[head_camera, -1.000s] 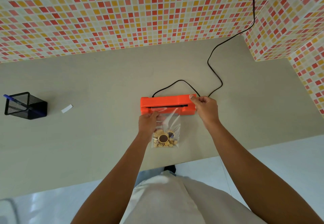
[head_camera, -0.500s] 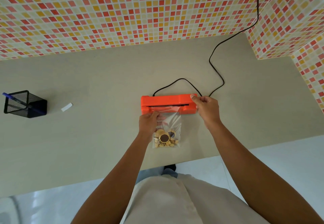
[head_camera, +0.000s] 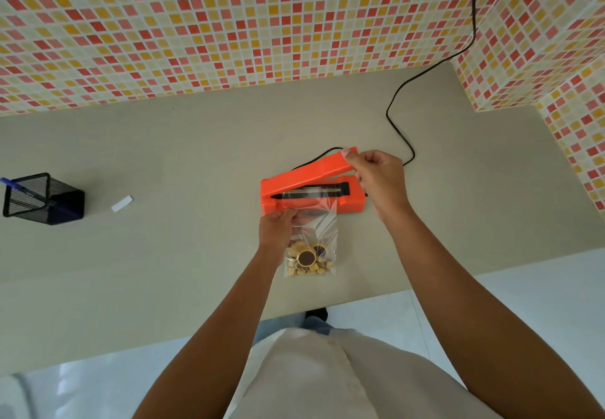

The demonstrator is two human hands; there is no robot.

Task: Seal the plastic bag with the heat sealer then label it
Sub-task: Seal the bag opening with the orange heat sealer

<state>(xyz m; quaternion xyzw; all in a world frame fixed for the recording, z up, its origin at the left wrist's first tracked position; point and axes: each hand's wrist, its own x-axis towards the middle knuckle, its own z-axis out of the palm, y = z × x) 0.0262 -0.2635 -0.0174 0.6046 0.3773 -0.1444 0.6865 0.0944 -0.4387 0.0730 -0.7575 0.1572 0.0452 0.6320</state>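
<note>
An orange heat sealer [head_camera: 352, 202] lies mid-table with its lid [head_camera: 311, 169] raised at the right end. My right hand [head_camera: 376, 176] grips that lifted end of the lid. A clear plastic bag [head_camera: 322, 222] holding small tan and brown round pieces lies in front of the sealer, its top edge resting across the black sealing strip [head_camera: 311, 193]. My left hand [head_camera: 276, 230] pinches the bag's left side just below the sealer. A small white label [head_camera: 121, 203] lies on the table far to the left.
A black mesh pen holder [head_camera: 42, 199] with a blue pen stands at the left edge. The sealer's black cord [head_camera: 397, 130] runs back and right up the mosaic-tiled wall [head_camera: 229, 25]. The table's front edge [head_camera: 360, 300] is close behind the bag.
The sealer's lid was pressed down on the bag's top; my right hand has now lifted its right end, exposing the black strip and the bag's edge. My left hand stays on the bag.
</note>
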